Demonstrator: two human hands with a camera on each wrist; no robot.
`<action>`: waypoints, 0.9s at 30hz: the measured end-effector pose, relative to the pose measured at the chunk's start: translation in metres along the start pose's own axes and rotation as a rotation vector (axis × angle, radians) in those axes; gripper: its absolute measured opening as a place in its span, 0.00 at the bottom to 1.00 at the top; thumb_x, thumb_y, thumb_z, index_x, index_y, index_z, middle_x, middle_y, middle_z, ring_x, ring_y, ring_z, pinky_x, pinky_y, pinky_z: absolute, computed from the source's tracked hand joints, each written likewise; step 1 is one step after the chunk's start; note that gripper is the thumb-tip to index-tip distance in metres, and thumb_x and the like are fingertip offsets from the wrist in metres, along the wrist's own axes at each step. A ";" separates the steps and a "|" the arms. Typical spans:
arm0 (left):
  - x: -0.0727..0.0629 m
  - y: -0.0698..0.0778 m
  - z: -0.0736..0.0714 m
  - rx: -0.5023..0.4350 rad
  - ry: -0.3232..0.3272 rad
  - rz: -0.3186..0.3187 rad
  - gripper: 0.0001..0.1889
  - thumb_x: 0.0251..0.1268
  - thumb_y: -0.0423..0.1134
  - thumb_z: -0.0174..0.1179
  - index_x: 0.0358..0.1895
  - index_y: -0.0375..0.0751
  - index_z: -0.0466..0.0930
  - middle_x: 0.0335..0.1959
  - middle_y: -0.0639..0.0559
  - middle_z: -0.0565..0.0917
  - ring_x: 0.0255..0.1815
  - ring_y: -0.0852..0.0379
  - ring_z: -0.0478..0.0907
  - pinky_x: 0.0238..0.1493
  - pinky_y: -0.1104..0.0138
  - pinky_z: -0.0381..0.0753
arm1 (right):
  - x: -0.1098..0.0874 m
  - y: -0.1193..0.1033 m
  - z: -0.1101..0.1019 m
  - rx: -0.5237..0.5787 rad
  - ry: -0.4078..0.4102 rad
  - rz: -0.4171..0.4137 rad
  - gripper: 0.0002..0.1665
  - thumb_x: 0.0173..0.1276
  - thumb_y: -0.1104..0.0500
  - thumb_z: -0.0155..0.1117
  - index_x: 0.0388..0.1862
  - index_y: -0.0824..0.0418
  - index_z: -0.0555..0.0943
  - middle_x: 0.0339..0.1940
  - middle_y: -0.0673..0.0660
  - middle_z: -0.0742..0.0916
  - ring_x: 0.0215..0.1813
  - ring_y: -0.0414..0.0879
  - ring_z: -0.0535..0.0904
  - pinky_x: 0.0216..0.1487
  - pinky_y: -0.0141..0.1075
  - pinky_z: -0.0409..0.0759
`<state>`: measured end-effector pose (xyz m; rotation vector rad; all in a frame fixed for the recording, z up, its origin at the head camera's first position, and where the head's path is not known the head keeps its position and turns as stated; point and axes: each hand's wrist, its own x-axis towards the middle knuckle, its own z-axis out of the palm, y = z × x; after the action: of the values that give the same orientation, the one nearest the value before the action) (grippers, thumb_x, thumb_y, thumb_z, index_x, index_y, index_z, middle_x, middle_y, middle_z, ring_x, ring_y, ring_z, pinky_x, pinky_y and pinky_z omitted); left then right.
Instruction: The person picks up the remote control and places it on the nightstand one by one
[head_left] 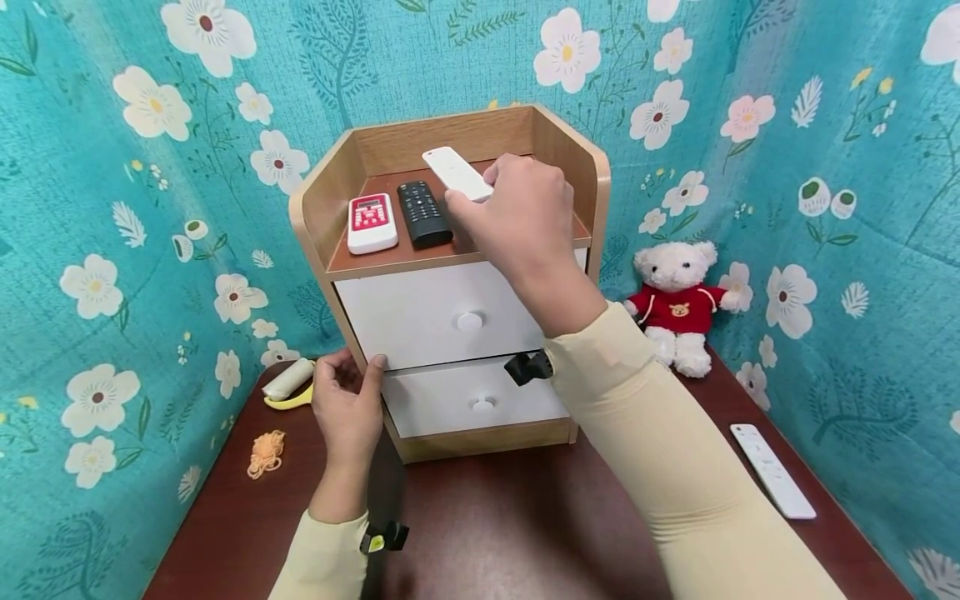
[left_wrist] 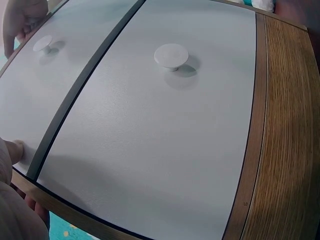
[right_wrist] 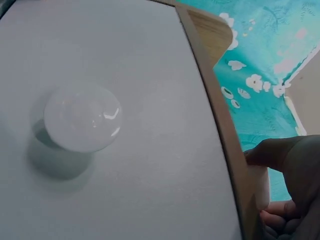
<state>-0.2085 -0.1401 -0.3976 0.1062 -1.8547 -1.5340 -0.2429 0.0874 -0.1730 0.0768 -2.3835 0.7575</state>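
Observation:
A small wooden cabinet (head_left: 480, 441) with two white drawers stands on the table. My left hand (head_left: 348, 408) grips its left side edge, thumb on the front near the gap between the drawers; the left wrist view shows fingers behind that edge. Over the cabinet's top shelf, my right hand (head_left: 528, 208) holds a white remote control (head_left: 456, 173) between thumb and fingers. Whether the remote touches the shelf is hidden by the hand. To its left on the shelf lie a black remote control (head_left: 423, 215) and a white remote with a red face (head_left: 372, 223).
A white teddy bear (head_left: 678, 304) in a red top sits right of the cabinet. Another white remote (head_left: 772, 471) lies at the table's right edge. At left are a yellow-handled roller (head_left: 289, 381) and orange yarn (head_left: 266, 454). Floral curtains (head_left: 150, 283) surround the table.

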 end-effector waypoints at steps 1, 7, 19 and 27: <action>0.000 0.000 0.000 -0.002 0.001 0.003 0.23 0.71 0.39 0.76 0.58 0.29 0.76 0.48 0.39 0.84 0.47 0.61 0.79 0.49 0.78 0.78 | 0.002 -0.002 0.001 -0.022 -0.010 0.000 0.22 0.70 0.40 0.67 0.32 0.58 0.85 0.29 0.53 0.86 0.37 0.49 0.79 0.38 0.41 0.74; 0.000 0.001 0.000 0.002 -0.001 0.010 0.23 0.71 0.39 0.76 0.58 0.29 0.76 0.49 0.37 0.84 0.47 0.62 0.80 0.49 0.79 0.78 | 0.010 -0.005 0.009 -0.143 -0.085 0.032 0.27 0.71 0.40 0.65 0.19 0.55 0.71 0.19 0.51 0.74 0.32 0.48 0.76 0.34 0.41 0.70; 0.001 0.000 0.000 0.028 -0.013 -0.002 0.25 0.72 0.41 0.76 0.59 0.29 0.76 0.50 0.38 0.84 0.48 0.58 0.79 0.50 0.79 0.78 | 0.013 -0.006 0.014 -0.270 -0.176 0.081 0.29 0.74 0.34 0.64 0.33 0.58 0.85 0.28 0.55 0.85 0.39 0.50 0.81 0.43 0.42 0.79; 0.000 -0.003 -0.001 0.052 -0.015 -0.004 0.26 0.72 0.42 0.75 0.61 0.29 0.75 0.50 0.39 0.83 0.48 0.58 0.79 0.49 0.78 0.77 | 0.014 -0.007 0.012 -0.308 -0.246 0.086 0.32 0.76 0.30 0.60 0.38 0.58 0.87 0.30 0.55 0.85 0.39 0.50 0.82 0.40 0.39 0.77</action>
<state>-0.2090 -0.1421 -0.4003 0.1234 -1.9072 -1.4938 -0.2586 0.0769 -0.1690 -0.0653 -2.7256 0.4304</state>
